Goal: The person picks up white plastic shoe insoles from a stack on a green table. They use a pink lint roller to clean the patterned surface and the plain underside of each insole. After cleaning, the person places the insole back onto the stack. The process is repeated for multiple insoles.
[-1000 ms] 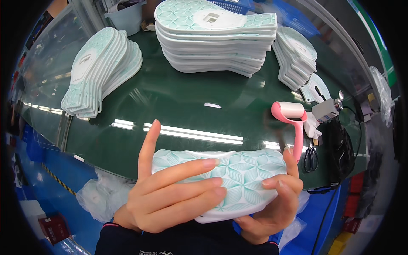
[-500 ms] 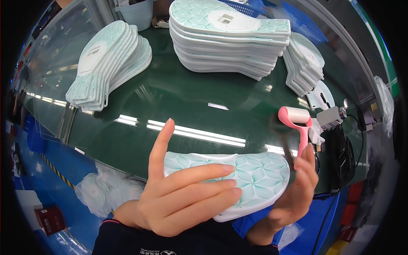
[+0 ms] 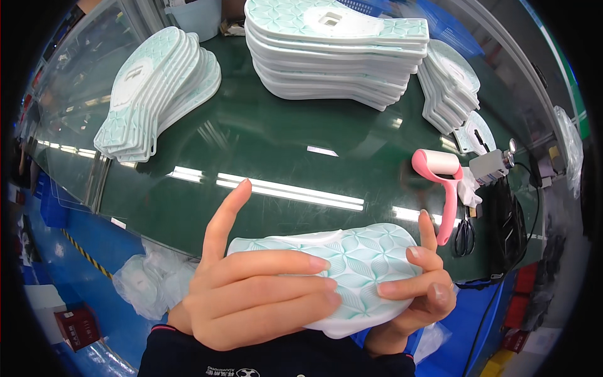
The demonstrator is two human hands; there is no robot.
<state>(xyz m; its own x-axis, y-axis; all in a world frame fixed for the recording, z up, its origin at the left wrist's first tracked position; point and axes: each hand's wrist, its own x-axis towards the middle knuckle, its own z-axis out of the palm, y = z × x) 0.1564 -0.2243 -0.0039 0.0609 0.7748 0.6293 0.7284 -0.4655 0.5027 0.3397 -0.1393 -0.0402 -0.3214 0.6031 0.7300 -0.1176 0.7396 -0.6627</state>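
A white plastic panel [image 3: 370, 251] with a teal leaf pattern and a rounded right end is held close to me at the table's near edge. Across its left part lie the fingers of my left hand [image 3: 251, 301], index finger raised away; the thumb is hidden. My right hand [image 3: 421, 295] grips the right end, some fingertips on the patterned face and the index finger pointing up. Just beyond that hand is a pink-handled lint roller [image 3: 448, 207] with a white roll. Dark-handled scissors [image 3: 465, 237] lie beside its handle.
Similar panels form a left stack [image 3: 147, 94], a tall middle stack [image 3: 333, 63] and a right stack [image 3: 449, 81] on the green table [image 3: 270, 144]. A grey-white bottle with a metal top [image 3: 492, 166] and a black bag [image 3: 505, 232] are at right. Clear plastic bags [image 3: 147, 283] lie lower left.
My right hand has come in from beside the roller's handle and closed on the panel's right end. The panel has shifted slightly left and tilted. The scissors now show plainly.
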